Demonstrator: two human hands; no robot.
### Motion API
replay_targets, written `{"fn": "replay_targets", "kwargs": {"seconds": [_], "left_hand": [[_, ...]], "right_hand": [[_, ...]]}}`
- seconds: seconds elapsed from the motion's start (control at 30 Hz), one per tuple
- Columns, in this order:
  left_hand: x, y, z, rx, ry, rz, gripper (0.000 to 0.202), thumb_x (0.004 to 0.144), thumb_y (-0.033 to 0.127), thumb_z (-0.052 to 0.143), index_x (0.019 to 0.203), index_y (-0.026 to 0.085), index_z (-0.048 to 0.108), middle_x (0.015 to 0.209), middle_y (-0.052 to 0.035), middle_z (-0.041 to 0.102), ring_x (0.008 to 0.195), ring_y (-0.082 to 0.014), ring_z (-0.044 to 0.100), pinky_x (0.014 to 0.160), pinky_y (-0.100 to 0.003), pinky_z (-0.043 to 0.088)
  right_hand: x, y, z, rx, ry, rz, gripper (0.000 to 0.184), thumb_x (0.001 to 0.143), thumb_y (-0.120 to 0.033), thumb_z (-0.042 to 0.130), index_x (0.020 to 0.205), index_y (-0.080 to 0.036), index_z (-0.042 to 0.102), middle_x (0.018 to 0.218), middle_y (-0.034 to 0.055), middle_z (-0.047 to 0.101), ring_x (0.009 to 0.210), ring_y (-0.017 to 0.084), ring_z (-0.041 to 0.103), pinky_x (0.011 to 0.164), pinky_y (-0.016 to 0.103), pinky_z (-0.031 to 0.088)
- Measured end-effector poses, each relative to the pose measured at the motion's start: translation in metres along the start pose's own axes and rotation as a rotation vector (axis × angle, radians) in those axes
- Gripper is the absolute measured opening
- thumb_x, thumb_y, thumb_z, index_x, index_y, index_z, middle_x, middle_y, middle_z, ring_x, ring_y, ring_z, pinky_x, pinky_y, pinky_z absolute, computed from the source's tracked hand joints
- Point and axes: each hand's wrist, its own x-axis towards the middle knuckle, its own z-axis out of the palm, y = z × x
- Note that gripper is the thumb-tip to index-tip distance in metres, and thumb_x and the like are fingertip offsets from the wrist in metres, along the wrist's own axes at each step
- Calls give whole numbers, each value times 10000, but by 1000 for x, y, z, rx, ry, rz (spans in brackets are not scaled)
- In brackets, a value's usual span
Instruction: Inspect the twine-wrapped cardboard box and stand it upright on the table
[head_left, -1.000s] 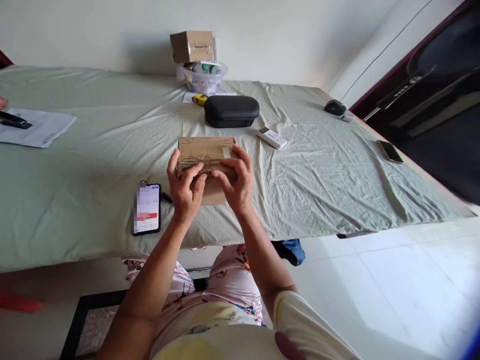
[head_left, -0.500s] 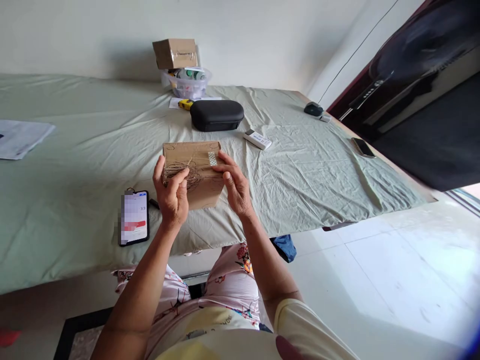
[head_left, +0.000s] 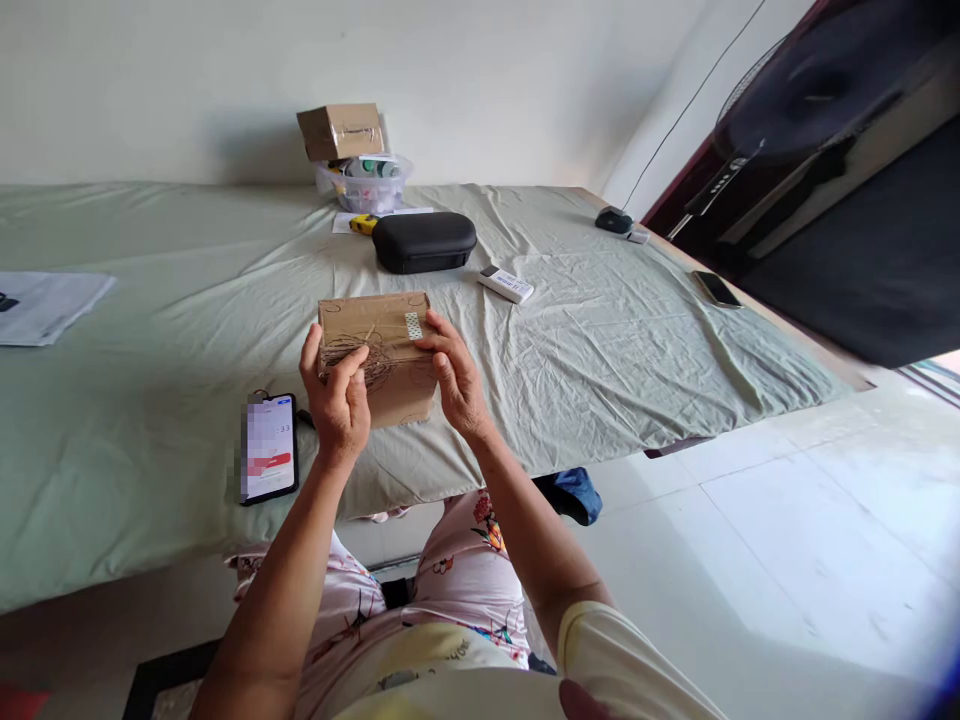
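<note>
A small brown cardboard box point(head_left: 394, 390) wound with tan twine point(head_left: 360, 352) stands near the front edge of the cloth-covered table point(head_left: 150, 400). My left hand point(head_left: 335, 397) grips its left side, thumb and fingers pinching the twine. My right hand point(head_left: 452, 376) holds the right top edge, fingertips close to a small patterned tape strip point(head_left: 413, 325). A phone point(head_left: 269, 447) with a lit screen lies face up just left of my left hand.
Behind the box lie a black zip case point(head_left: 424, 241) and a white remote point(head_left: 506, 284). At the far edge, a cardboard box point(head_left: 341, 131) sits on a clear tub point(head_left: 363, 185). Papers point(head_left: 45, 305) lie far left, a second phone point(head_left: 717, 289) and a mouse point(head_left: 613, 219) right.
My hands have shifted on the box: the right fingers slid off the twine to the top right edge, and the left hand pinches the twine. The view drifted right and up.
</note>
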Motion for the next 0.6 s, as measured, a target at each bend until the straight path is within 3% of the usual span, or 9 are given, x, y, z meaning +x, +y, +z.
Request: {"fn": "replay_targets", "kwargs": {"seconds": [0.27,0.37,0.4,0.43,0.5,0.6], "left_hand": [[0,-2,4,-30,47,92,329,1122,360,486,1229,193,748,1680,-192,455,1608,-284,445,1321,-477,366],[0,-1,4,-34,54,91,319,1120,335,490,1235,189,749,1684,-195,449,1615,-282,441,1300,-455,402],[0,0,4,-29,51,84,321,1120,335,488,1236,186,749,1687,-197,445,1616,-284,442,1293,-449,415],[0,0,4,-23,48,79,323,1120,335,487,1237,184,748,1689,-200,442,1614,-285,447,1287,-445,427],[0,-1,4,-10,48,84,314,1116,324,495,1241,185,747,1688,-198,442,1607,-284,459,1283,-438,435],[-2,-3,7,-13,62,121,286,1102,281,526,1262,200,749,1688,-185,442,1604,-276,462,1293,-418,421]], "right_hand": [[-1,2,-5,51,-44,17,588,1069,-694,416,1402,-308,709,1693,69,548,1634,243,448,1377,497,350],[-19,-6,-19,145,-66,122,561,1052,-626,539,1513,-321,639,1725,83,505,1597,253,505,1304,484,463],[-32,-8,-28,191,-73,203,567,1035,-610,590,1524,-327,630,1687,99,554,1516,255,600,1239,474,531],[-48,-9,-40,227,-113,297,551,1014,-602,636,1486,-319,666,1594,114,650,1414,257,687,1180,467,578],[-87,-12,-73,265,-269,494,468,967,-634,691,1232,-268,814,1312,133,819,1206,264,793,1093,467,628],[-151,-26,-131,277,-416,836,562,876,-795,680,851,-257,843,845,136,839,824,309,840,848,513,687]]}}
